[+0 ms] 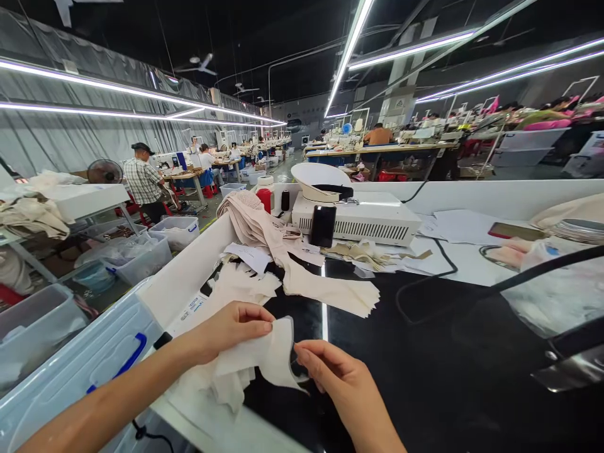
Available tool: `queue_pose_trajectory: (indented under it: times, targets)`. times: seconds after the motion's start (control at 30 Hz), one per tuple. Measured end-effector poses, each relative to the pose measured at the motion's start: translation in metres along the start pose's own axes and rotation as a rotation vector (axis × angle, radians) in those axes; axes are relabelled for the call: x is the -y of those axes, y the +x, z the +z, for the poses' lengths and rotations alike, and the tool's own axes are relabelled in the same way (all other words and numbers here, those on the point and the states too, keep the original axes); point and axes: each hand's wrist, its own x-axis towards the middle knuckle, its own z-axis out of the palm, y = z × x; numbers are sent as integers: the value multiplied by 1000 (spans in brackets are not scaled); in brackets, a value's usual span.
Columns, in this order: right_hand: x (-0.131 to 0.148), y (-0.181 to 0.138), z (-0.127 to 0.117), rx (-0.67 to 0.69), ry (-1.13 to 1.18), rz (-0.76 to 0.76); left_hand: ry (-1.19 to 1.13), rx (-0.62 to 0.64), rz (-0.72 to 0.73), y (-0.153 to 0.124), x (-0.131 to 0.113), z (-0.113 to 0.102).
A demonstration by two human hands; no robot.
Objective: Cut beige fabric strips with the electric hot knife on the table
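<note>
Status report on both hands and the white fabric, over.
Left hand pinching white fabric piece. Right hand at its edge, grip unclear. Pale fabric strip beyond on black tabletop, apart from both hands.

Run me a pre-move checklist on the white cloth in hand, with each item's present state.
1. Left hand gripping the white cloth: ok, held between thumb and fingers.
2. Right hand gripping the cloth's free edge: cannot tell; the fingertips are close to it.
3. White cloth lying flat: not ok, its free end curls.
4. Beige strip apart from both hands: ok, it lies beyond them.
5. Pale pieces squarely stacked: not ok, their edges are uneven.
</note>
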Motion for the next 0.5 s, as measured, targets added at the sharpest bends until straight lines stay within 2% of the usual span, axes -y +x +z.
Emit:
queue_pose_trajectory:
  times: [0.17,0.33,0.5]
  targets:
    - [-2,-3,-9,-64,21,-12,23,-1,-13,3,2,-4]
    - [5,-1,-4,-63,49,-18,85,81,-7,0,1,-8]
    - [11,4,-2,-57,78,-16,149,163,-64,-4,-3,-7]
